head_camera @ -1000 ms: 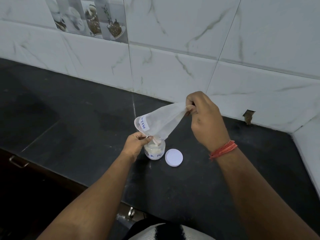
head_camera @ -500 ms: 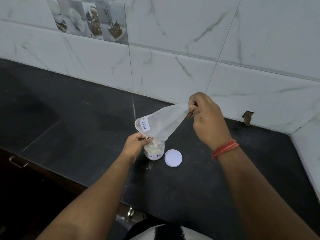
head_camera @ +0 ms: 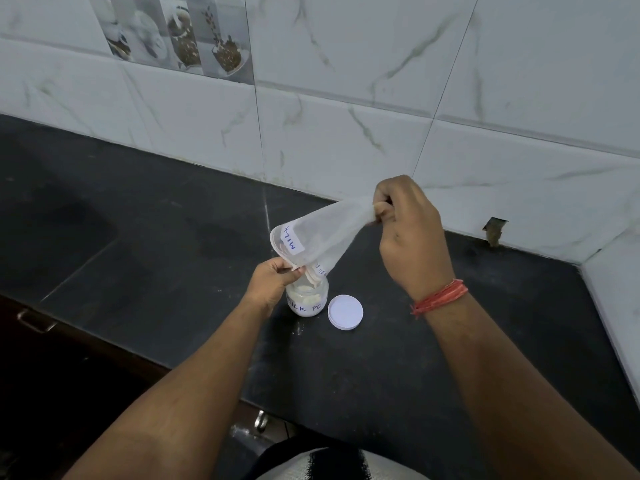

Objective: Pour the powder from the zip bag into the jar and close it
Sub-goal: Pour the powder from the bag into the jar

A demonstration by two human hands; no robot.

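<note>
We have the zip bag point(head_camera: 325, 233) slung between our hands, its long axis running down from the upper right to the lower left. Our right hand point(head_camera: 408, 233) is pinched shut on the bag's gathered bottom end, raised toward the back edge of the worktop point(head_camera: 156, 216). Our left hand point(head_camera: 273, 280) is pinched on the rim of the bag's open mouth, which hangs directly over the neck of the jar point(head_camera: 307, 299). The jar stands upright and uncapped near the middle of the worktop, touching or just beside our left hand, with pale powder heaped inside. The bag looks nearly empty, so we judge the pour almost finished. The white lid point(head_camera: 345, 311) lies flat just beside the jar on its right, under our right forearm, so the right hand looks better placed to take it for capping.
</note>
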